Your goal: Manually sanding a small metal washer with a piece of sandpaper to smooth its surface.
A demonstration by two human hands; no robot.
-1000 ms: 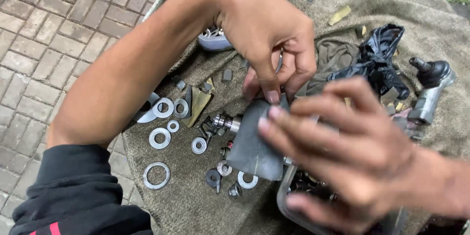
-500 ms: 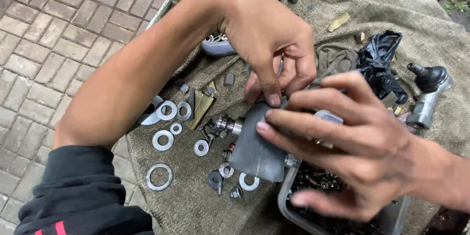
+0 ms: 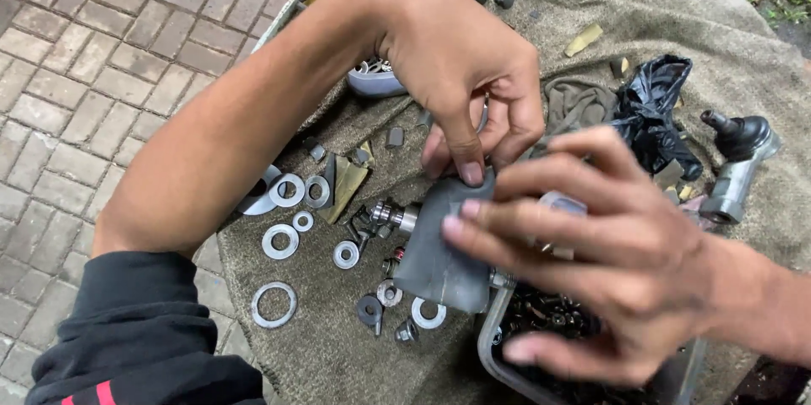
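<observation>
A grey metal part [image 3: 435,257] lies tilted on the brown cloth [image 3: 338,354], with a small threaded shaft [image 3: 390,215] at its left end. My left hand [image 3: 460,67] reaches over from the left, its fingertips pressing the part's upper edge. My right hand [image 3: 591,261] comes in from the right with fingers spread, index and middle fingertips touching the same part. It also covers a clear plastic tub [image 3: 507,371] of small dark hardware. Neither hand has the part lifted.
Several flat washers [image 3: 279,240] and small nuts lie scattered on the cloth at the left. A white bowl [image 3: 376,80] of small parts sits behind my left wrist. A black plastic bag [image 3: 655,114] and a ball joint [image 3: 735,164] lie at the right. Brick paving [image 3: 76,76] borders the cloth.
My right hand has slid left and down, its fingers spreading further over the grey part and the tub. My left hand's fingertips stay on the part's top edge.
</observation>
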